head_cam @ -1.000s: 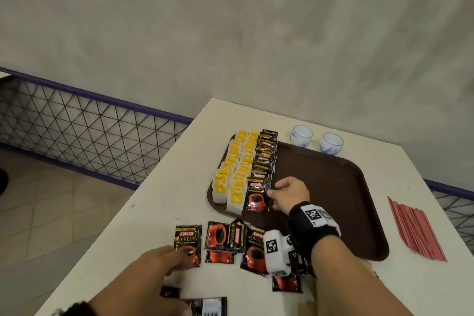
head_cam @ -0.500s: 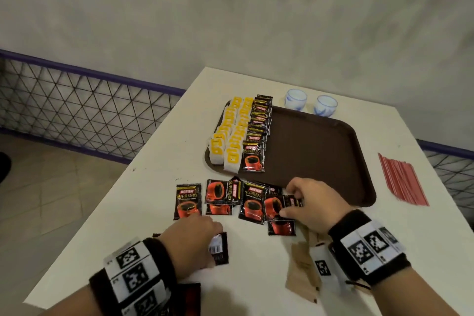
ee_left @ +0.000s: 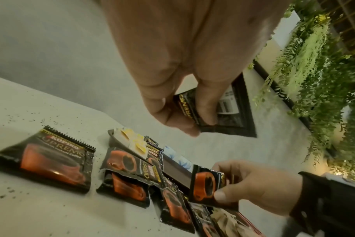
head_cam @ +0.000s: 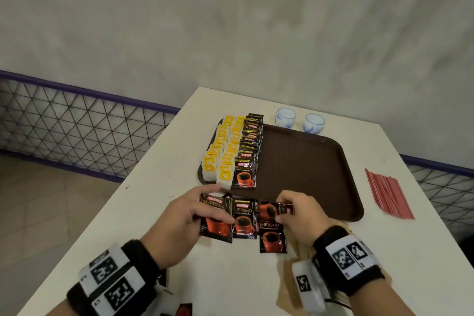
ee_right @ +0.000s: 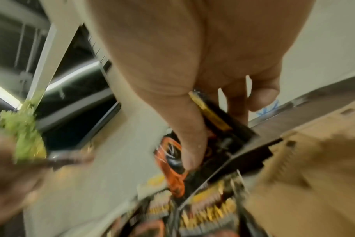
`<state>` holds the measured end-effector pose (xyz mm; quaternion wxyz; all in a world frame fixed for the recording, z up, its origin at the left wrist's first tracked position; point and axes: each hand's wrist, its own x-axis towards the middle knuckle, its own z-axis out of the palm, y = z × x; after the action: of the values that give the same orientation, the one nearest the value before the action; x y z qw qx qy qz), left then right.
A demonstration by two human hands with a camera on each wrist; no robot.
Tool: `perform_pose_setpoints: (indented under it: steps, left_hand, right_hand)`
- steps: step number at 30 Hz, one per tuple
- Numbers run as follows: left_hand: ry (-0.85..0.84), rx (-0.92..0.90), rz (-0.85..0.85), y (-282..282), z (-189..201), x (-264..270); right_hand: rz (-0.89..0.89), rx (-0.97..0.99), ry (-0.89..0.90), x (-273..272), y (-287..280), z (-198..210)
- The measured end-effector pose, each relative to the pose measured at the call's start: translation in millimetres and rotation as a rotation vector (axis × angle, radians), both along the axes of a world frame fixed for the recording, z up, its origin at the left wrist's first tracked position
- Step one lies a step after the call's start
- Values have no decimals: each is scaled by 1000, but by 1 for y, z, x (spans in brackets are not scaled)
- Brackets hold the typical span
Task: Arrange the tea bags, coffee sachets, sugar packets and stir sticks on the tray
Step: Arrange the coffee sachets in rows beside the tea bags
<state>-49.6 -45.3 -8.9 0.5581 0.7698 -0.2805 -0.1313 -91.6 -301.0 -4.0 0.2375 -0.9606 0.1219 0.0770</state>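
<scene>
A brown tray (head_cam: 307, 174) lies on the white table. Along its left side stand two rows of yellow-tagged tea bags (head_cam: 225, 151) and a row of black coffee sachets (head_cam: 247, 161). My left hand (head_cam: 205, 209) grips a coffee sachet (head_cam: 216, 223) just in front of the tray; in the left wrist view this sachet (ee_left: 192, 112) is pinched between thumb and fingers, with a barcoded one behind it. My right hand (head_cam: 282, 208) pinches another sachet (head_cam: 272, 209) by its edge. Loose sachets (head_cam: 245, 220) lie between the hands. Red stir sticks (head_cam: 388, 194) lie right of the tray.
Two small white-and-blue cups (head_cam: 298, 119) stand behind the tray's far edge. Brown paper packets (head_cam: 289, 287) lie under my right wrist. Another sachet (head_cam: 184, 310) lies at the near table edge. A wire fence runs beyond the table's left and right edges.
My left hand has lifted a sachet from the near table and carried it forward to the loose group. My right hand has picked one sachet out of that group.
</scene>
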Motion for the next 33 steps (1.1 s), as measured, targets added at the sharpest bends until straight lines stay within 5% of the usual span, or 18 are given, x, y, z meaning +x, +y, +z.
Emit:
perform_pose_setpoints:
  steps: [4, 8, 19, 33]
  left_hand:
    - [95, -103, 58, 2, 6, -2]
    - [218, -146, 38, 7, 15, -2]
    - [190, -120, 132, 17, 12, 7]
    - [17, 1, 236, 26, 3, 18]
  right_hand:
    - [-48, 289, -160, 6, -15, 18]
    - [-110, 479, -102, 30, -22, 18]
    - [-74, 265, -102, 108, 1, 0]
    - [-115, 121, -127, 129, 4, -17]
